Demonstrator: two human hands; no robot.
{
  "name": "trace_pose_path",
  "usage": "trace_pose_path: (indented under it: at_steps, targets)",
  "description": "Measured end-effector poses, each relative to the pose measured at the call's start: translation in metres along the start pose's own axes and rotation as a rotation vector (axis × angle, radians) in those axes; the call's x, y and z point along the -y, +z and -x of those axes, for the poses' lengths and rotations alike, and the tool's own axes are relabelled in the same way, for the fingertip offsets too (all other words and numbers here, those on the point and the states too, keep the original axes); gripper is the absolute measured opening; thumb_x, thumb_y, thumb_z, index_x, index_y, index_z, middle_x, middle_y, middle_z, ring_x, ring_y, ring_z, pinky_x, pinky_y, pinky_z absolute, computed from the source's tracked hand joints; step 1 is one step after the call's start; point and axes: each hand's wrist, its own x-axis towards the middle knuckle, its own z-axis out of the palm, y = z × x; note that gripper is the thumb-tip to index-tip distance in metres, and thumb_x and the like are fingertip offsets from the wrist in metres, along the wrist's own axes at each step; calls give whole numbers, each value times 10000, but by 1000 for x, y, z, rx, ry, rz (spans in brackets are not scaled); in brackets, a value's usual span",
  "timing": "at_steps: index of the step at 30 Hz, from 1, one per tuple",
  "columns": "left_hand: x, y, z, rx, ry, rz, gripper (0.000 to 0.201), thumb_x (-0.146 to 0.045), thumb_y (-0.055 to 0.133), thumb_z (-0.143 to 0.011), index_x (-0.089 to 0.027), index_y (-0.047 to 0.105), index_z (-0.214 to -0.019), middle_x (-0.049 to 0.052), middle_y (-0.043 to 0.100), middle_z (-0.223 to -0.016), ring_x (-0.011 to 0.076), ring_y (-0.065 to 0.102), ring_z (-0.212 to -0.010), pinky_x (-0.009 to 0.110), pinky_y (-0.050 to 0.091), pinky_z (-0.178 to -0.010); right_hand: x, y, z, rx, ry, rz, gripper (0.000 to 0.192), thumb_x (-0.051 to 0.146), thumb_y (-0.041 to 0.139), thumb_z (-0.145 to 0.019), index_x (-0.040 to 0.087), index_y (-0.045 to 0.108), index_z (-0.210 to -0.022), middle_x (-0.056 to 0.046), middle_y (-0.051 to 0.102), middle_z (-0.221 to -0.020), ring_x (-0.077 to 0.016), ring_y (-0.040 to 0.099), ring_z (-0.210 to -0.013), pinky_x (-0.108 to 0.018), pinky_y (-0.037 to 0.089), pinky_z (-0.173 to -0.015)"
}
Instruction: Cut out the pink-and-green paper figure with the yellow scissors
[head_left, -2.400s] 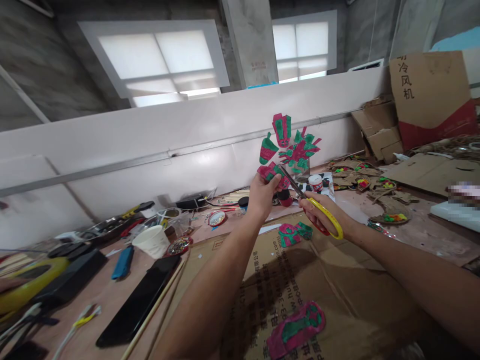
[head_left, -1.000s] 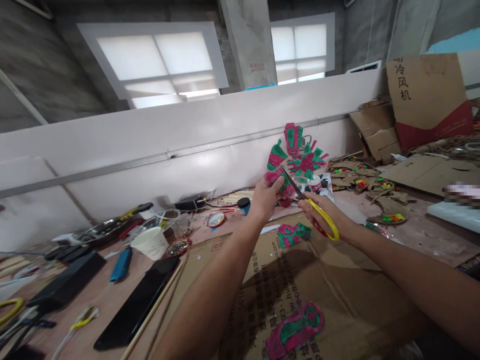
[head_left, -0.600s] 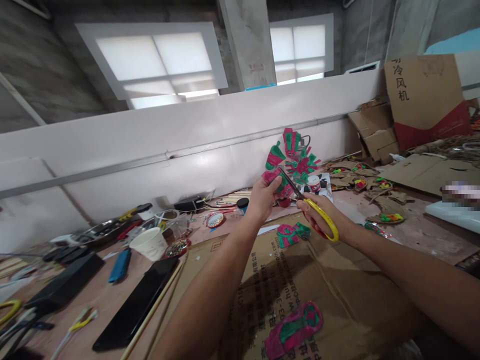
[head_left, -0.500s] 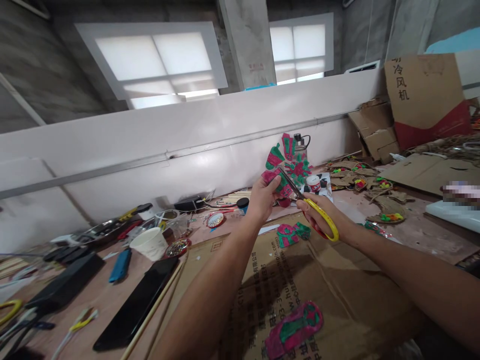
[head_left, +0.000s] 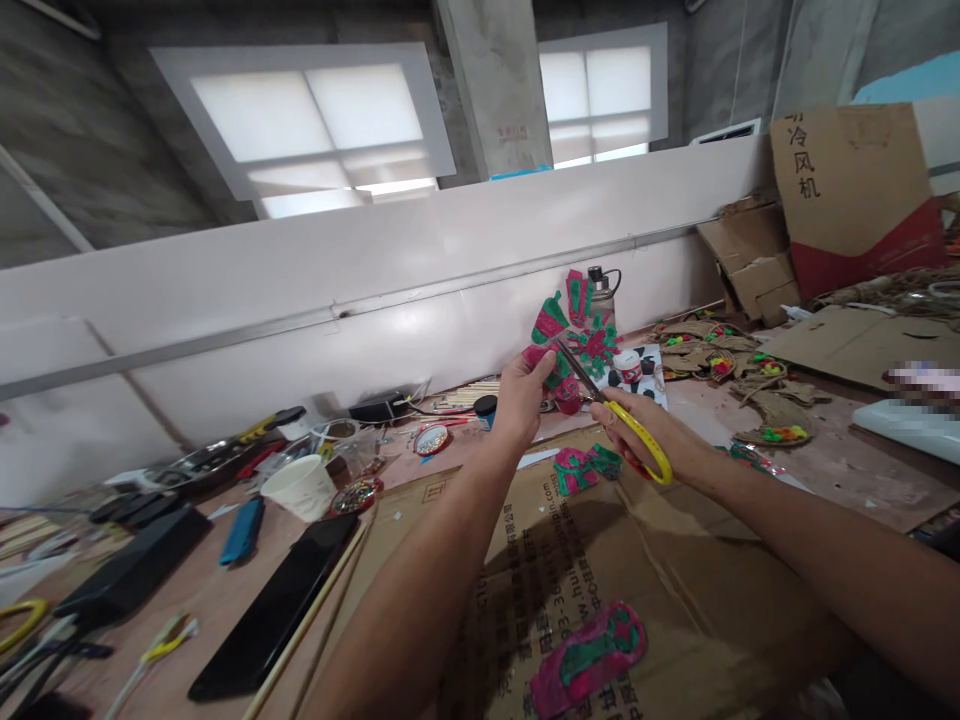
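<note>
"What could go wrong here?"

"A slip of the cut, I'd say. The left hand [head_left: 523, 397] is clamped on a magenta-and-green cutout [head_left: 564, 380] above the tabletop [head_left: 442, 500], and the right hand [head_left: 658, 418] grips yellow-handled scissors [head_left: 630, 421] whose blades lie along it, near the thumb. A bending edge could send them off the line, or into that thumb."

"And those painted pieces [head_left: 550, 318] just beyond?"

"If they swung in (joined to the cutout or separate, I can't tell), they might get snipped as well."

"Now count for me."

"Two hands, apart from each other; one pair of scissors held. On the cardboard sheet [head_left: 720, 570], one slipper-shaped cutout [head_left: 592, 655] in front, and farther back a painted cluster [head_left: 576, 470], one piece or two touching; unclear. Also one black phone [head_left: 277, 620], one white paper cup [head_left: 300, 487], one bottle [head_left: 604, 300] and one white jar [head_left: 628, 366]."
</note>
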Motion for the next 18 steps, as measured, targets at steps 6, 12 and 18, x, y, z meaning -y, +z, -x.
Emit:
trace_pose_path:
  at_steps: [6,12,18]
  targets:
    - [-2,1,3,20,-19,-7,375,-423,898,-625,-172,660,-768,-40,614,-618,102,562,-499,218,425,-463,4,0,2,-1,53,-8,506,715,670,-749,255,465,-785,61,463,-511,-100,389,-379,-235,323,-335]
    - [-6,4,5,39,-41,38,377,-413,908,-597,-172,668,-758,-35,628,-625,100,559,-499,221,428,-462,8,2,2,-7,101,6,455,675,598,-832,252,454,-750,49,458,-491,-108,397,-365,-246,320,-349]
    - [-6,4,4,27,-37,36,381,-404,920,-578,-163,681,-752,-33,640,-627,87,541,-501,207,425,-457,7,-1,3,-34,-71,85,468,682,609,-836,253,466,-717,16,505,-516,-133,444,-437,-280,363,-419]
